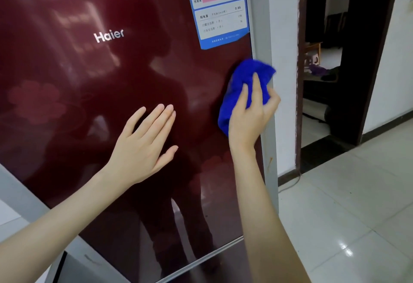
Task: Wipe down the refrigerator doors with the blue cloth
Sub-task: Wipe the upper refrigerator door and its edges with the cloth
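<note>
Pinching blue cloth (247, 90) against refrigerator door (89, 81): right grip (250, 113); left grip (143, 142) spread flat on door.

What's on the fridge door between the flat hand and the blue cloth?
Nothing: the head view shows only bare, shiny red door between the left hand and the blue cloth gripped by the right hand.

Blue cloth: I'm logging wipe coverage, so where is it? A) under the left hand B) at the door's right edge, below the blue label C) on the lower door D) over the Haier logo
B: the right hand grips the blue cloth at the edge, under the label.
</note>
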